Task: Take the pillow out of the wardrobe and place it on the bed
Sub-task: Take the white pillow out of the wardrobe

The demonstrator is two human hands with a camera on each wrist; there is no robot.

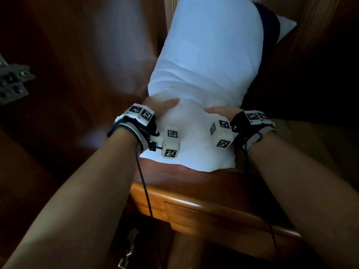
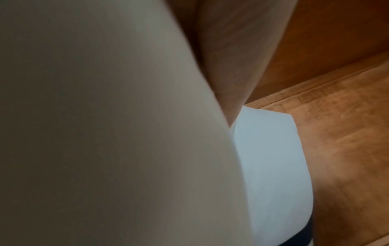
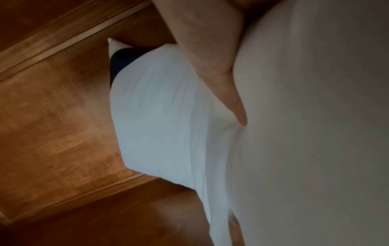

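A large white pillow point(image 1: 206, 65) lies lengthwise on a wooden wardrobe shelf point(image 1: 174, 175), its near end past my hands. My left hand point(image 1: 161, 106) grips the pillow's left side, thumb pressed into the top. My right hand point(image 1: 221, 111) grips the right side the same way. In the left wrist view the pillow point(image 2: 269, 158) fills most of the picture, with a finger point(image 2: 227, 66) along it. In the right wrist view the thumb point(image 3: 212, 55) digs into the pillow point(image 3: 168, 116). A dark fabric item point(image 1: 270, 22) lies under the pillow's far end. My other fingers are hidden beneath.
Dark wooden wardrobe walls point(image 1: 87, 55) stand close on the left, with shadow on the right. A drawer front point(image 1: 223, 214) sits below the shelf edge. A metal hinge point(image 1: 13, 82) is on the left panel and a metal latch point(image 1: 128, 247) hangs lower down.
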